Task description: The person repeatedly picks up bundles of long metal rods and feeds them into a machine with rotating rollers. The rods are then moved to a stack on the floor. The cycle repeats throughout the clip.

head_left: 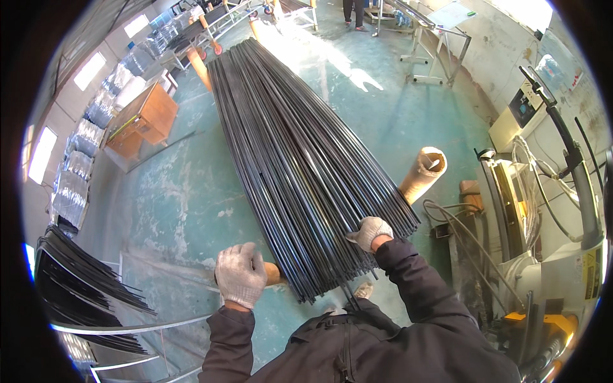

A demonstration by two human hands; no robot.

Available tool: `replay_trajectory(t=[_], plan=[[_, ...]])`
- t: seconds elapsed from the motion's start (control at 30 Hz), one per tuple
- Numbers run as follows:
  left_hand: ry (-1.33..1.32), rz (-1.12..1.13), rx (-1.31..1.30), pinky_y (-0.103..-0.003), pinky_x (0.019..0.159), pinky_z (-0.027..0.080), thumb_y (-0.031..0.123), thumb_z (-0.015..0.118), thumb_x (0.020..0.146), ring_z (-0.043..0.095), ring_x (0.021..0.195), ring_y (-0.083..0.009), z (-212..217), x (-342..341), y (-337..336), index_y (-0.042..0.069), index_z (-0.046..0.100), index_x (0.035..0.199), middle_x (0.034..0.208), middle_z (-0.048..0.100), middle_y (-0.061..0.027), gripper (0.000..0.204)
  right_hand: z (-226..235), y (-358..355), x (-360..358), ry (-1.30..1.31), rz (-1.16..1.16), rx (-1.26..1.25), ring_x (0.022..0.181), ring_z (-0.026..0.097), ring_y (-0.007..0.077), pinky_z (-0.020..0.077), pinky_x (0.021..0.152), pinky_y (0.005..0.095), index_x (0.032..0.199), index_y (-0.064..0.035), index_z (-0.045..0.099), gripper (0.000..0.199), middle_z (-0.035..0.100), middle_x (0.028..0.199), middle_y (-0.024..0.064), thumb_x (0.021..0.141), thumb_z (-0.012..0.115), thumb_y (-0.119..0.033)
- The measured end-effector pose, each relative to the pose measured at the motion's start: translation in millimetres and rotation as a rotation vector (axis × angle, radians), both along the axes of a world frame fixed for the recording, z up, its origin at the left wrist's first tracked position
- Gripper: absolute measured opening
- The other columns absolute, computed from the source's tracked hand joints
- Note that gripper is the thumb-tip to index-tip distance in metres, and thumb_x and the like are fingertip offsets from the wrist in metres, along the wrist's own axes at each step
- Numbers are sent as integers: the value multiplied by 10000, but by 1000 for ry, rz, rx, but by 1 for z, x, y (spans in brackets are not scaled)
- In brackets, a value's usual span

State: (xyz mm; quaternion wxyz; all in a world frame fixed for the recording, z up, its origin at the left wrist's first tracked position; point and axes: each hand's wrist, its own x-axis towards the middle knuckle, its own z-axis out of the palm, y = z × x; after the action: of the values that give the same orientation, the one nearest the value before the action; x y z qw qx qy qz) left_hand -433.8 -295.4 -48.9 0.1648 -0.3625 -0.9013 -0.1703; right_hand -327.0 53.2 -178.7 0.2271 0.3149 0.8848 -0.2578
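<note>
1. Head view: my left hand (241, 276) is clenched round the orange bar (273, 273) under the rods (300, 159); my right hand (370, 232) grips rod ends at the bundle's near edge.
2. The rods lie loose across the bar, fanned out, so they could roll or slide off toward me.
3. Sharp ends could snag my gloves.

Premises are an industrial metal workshop. Evidence: worn green-painted concrete floor (185, 191); a large bundle of long dark steel rods (300, 159) laid on orange supports (423, 173); a machine with hoses and cables (549, 210) at right; wrapped stock stacked along the left wall (83, 147); steel frames (434, 45) beyond.
</note>
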Motion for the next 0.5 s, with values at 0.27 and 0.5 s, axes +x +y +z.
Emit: replay_trajectory(t=[0.27,0.5], plan=[[14,-27,-1,-529,920,545,154,772,937,726,951,-402,-3,1,-6,79,716,1016,940,743,-161,123,31,-10,17,284,-458,-642,581,721,204,572,535,380,1055,46,719,377,749,733,106,1094,777,-324],[64,-113,74,-518,926,550,145,764,950,728,949,-398,1,8,-10,78,735,1031,950,752,-151,108,18,-72,115,244,-353,-415,602,713,268,542,528,445,971,40,709,572,720,752,152,1114,697,-514]])
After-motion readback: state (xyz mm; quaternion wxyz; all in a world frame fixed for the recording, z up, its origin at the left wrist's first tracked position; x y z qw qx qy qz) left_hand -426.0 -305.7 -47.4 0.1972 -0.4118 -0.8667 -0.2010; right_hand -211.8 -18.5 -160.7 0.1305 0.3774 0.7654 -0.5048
